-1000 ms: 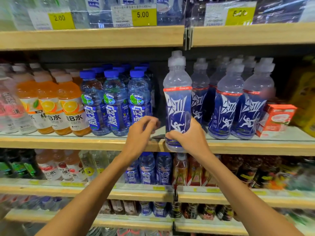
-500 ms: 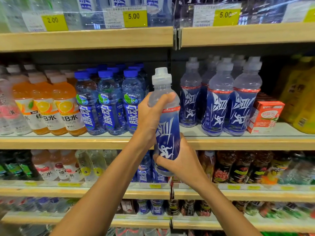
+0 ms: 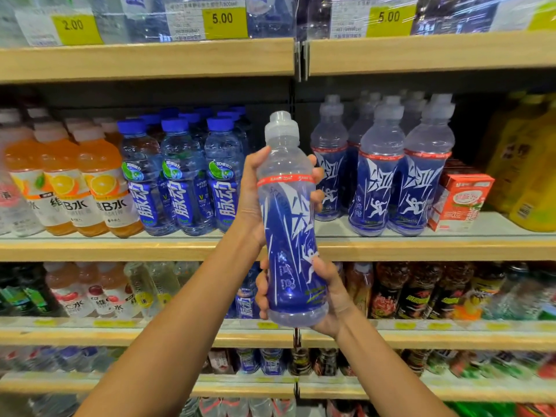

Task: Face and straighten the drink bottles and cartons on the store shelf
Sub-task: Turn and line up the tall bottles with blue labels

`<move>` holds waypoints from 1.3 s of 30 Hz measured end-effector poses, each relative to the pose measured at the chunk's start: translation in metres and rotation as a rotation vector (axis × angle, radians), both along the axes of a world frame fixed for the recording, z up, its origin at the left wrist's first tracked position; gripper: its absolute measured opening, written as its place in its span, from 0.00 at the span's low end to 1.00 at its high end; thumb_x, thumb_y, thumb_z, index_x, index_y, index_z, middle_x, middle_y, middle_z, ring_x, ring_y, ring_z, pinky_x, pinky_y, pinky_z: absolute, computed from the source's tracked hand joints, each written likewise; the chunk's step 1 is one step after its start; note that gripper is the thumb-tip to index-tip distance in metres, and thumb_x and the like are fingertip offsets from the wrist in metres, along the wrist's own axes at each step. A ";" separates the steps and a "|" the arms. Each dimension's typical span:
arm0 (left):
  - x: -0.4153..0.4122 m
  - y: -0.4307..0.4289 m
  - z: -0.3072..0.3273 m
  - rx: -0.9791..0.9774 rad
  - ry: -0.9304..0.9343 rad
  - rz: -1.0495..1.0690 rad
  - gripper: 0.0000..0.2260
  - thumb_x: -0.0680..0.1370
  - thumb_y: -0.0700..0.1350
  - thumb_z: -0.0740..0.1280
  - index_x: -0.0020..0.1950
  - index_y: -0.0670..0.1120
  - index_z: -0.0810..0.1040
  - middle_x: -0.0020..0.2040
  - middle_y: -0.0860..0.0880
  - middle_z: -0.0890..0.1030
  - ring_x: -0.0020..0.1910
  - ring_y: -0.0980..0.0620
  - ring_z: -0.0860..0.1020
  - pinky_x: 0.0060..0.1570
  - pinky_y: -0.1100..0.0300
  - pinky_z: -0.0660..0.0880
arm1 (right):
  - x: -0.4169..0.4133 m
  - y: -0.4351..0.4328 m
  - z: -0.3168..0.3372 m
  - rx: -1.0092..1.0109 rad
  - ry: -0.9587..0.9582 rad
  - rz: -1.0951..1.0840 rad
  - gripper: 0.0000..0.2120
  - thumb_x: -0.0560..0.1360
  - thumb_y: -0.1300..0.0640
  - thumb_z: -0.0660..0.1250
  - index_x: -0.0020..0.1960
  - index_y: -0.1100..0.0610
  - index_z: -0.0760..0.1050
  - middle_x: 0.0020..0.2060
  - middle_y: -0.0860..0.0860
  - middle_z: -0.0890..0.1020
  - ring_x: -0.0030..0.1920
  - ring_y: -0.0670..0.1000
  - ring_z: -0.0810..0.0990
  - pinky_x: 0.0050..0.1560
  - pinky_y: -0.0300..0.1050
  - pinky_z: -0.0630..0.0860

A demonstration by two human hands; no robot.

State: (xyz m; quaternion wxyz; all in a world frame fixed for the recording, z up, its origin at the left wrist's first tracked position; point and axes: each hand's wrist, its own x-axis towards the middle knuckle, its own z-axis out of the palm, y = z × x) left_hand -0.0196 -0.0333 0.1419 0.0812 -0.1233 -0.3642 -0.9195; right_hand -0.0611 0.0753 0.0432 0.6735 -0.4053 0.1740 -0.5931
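Note:
I hold a clear sports bottle with a dark blue label (image 3: pixel 289 224) in the air in front of the middle shelf (image 3: pixel 150 246), tilted slightly left. My left hand (image 3: pixel 252 194) grips its upper part around the red band. Around its lower part curls my right hand (image 3: pixel 323 293), from the right and underneath. Several matching blue-label bottles (image 3: pixel 400 176) stand on the shelf to the right, with a gap at the front left of their group.
Blue-capped water bottles (image 3: pixel 180 179) and orange drink bottles (image 3: pixel 63 182) stand left of the gap. A red carton (image 3: pixel 460 198) and yellow bottles (image 3: pixel 529 164) are at the right. Shelves above and below hold more drinks, with yellow price tags (image 3: pixel 224 22).
The bottle came off the shelf edge toward me and lower. My left hand, empty a second ago, took hold of its upper part; my right hand kept the base.

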 end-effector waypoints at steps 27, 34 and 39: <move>0.007 0.025 0.006 -0.404 -0.235 1.168 0.08 0.71 0.40 0.73 0.48 0.45 0.78 0.40 0.49 0.81 0.40 0.52 0.80 0.47 0.53 0.78 | 0.007 0.016 0.002 0.075 0.802 -1.104 0.23 0.65 0.40 0.72 0.57 0.44 0.72 0.49 0.37 0.82 0.50 0.39 0.81 0.47 0.32 0.76; 0.020 0.012 0.009 -0.202 -0.149 0.487 0.17 0.57 0.48 0.75 0.43 0.43 0.84 0.42 0.44 0.82 0.34 0.47 0.79 0.34 0.59 0.78 | -0.014 0.026 0.005 0.114 0.250 -0.440 0.33 0.66 0.35 0.72 0.62 0.55 0.77 0.58 0.56 0.81 0.58 0.55 0.80 0.58 0.51 0.77; 0.016 0.009 0.004 -0.085 0.045 0.151 0.27 0.56 0.51 0.79 0.51 0.42 0.77 0.45 0.45 0.80 0.35 0.46 0.79 0.39 0.58 0.77 | -0.001 0.013 0.003 0.010 0.181 -0.137 0.34 0.73 0.37 0.65 0.67 0.61 0.70 0.57 0.61 0.79 0.56 0.59 0.79 0.61 0.56 0.73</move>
